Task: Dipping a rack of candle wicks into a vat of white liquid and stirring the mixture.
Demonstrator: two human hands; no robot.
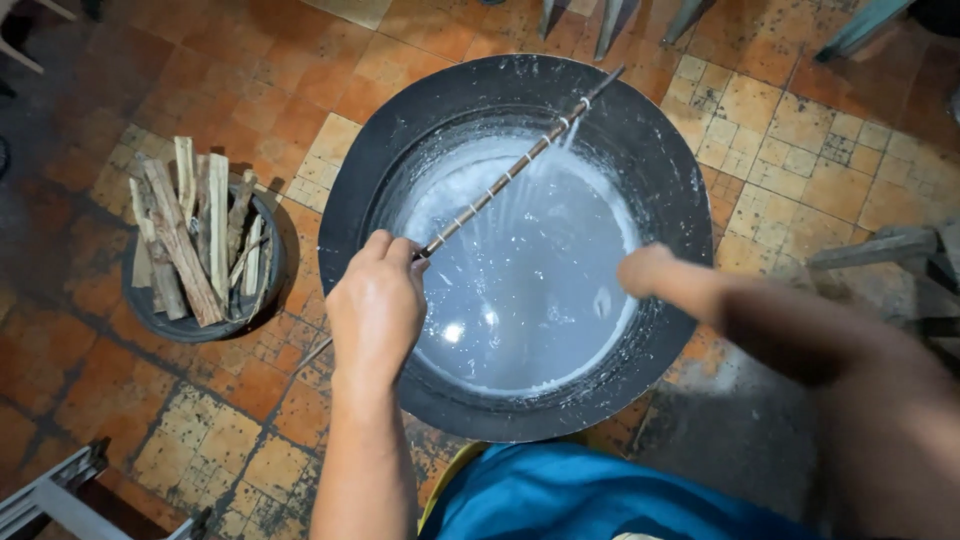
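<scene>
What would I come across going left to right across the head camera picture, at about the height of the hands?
Small dark basin of firewood sticks → left hand gripping a thin banded rod → milky liquid in the big black pan → right hand, blurred, above the pan's right side.

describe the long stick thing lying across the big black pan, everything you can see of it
The stick is a thin, straight rod, banded dark and pale along its length, wet with white splashes. It slants from lower left to upper right over the milky liquid in the black pan, its dark far tip reaching the pan's upper rim. The left hand grips its near end; the right hand, blurred, is apart from it.
</scene>
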